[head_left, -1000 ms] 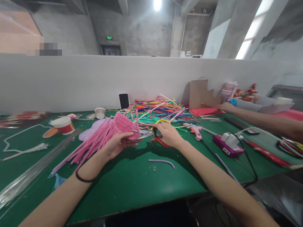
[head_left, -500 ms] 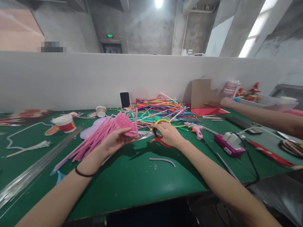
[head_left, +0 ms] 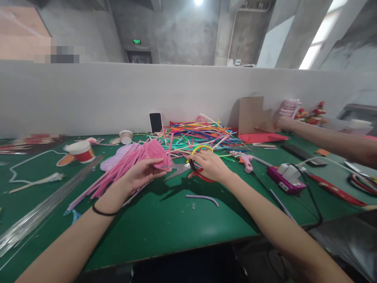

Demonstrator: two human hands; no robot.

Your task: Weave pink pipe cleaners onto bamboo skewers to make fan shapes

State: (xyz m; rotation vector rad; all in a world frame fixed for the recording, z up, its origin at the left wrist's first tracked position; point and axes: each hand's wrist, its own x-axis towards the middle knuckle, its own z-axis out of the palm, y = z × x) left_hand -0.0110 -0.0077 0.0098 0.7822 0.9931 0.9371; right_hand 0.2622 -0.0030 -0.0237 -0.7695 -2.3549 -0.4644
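My left hand [head_left: 144, 171] is closed on a bunch of pink pipe cleaners [head_left: 126, 165], whose long stems trail down to the left. At its right end, a denser pink fuzzy part [head_left: 157, 152] stands above my fingers. My right hand [head_left: 207, 166] grips scissors [head_left: 180, 169] with yellow and red handles. Their blades are spread and point left, the upper one close to the pink bunch's edge by my left fingertips. Whether that blade touches the pink pieces, I cannot tell. A short lilac pipe cleaner [head_left: 202, 197] lies on the green table [head_left: 165, 232] below the scissors.
Behind my hands is a pile of coloured pipe cleaners [head_left: 200, 131], with a phone [head_left: 156, 123] against the partition. A paper cup [head_left: 81, 151] stands left. To the right are a pink glue gun [head_left: 246, 162], a purple power strip [head_left: 284, 182] and another person's hand [head_left: 285, 124].
The scissor blades have spread wider, the lower one swinging down from the pink bunch. My hands stay nearly in place. The other person's hand at right has shifted slightly.
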